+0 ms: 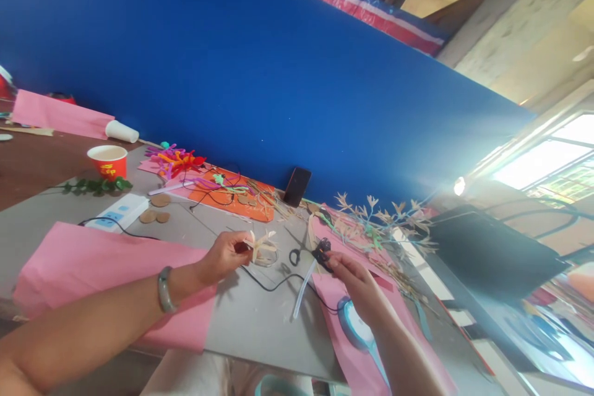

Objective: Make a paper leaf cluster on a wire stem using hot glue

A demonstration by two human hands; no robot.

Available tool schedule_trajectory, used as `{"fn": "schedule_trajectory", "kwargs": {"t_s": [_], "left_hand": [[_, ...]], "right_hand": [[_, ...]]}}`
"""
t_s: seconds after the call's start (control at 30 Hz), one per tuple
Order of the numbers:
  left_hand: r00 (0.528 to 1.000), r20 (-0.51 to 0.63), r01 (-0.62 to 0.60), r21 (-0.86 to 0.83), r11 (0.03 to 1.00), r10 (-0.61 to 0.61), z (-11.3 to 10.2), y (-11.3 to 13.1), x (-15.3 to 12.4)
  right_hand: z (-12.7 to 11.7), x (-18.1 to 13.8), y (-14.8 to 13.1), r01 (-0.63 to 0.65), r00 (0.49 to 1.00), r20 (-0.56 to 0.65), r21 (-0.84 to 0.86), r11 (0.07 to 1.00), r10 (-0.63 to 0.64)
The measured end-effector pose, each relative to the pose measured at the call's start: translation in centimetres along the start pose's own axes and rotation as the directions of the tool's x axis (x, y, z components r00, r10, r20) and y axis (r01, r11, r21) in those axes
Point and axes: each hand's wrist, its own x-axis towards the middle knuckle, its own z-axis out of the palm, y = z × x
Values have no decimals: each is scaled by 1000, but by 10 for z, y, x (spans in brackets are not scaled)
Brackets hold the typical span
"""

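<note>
My left hand [232, 253] is closed, its fingers pinching a pale, straw-coloured flower of dried strips [263, 246] above the grey table. A thin loop shows just under the flower. My right hand [350, 269] is also closed, its fingertips on a small black object [322, 250] whose kind I cannot make out. Touching or very near that object lie scissors [295, 256] with black handles. A translucent white stick [304, 291] slants below them. Under my right forearm is a light-blue round device with a handle [356, 325], perhaps a small fan.
Pink paper [116, 278] covers the table's front left. Behind are a power strip [121, 211], a red paper cup [108, 162], coloured pipe cleaners [179, 163] and an orange board [260, 204]. A phone [297, 187] leans on the blue wall. Dried branches [371, 223] spread at right. A black cable [278, 288] crosses the middle.
</note>
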Motion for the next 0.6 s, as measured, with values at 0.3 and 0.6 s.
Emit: {"fn": "schedule_trajectory", "kwargs": {"t_s": [0.3,0.6], "left_hand": [[995,73,-63,-68,996,68,7,8,-5],[999,42,-11,-160,987,18,7,7,-2]], "right_hand": [[56,-26,-18,-122,972,229,696,707,-58],[93,-31,-19,-178,960,276,702,689,-34]]}}
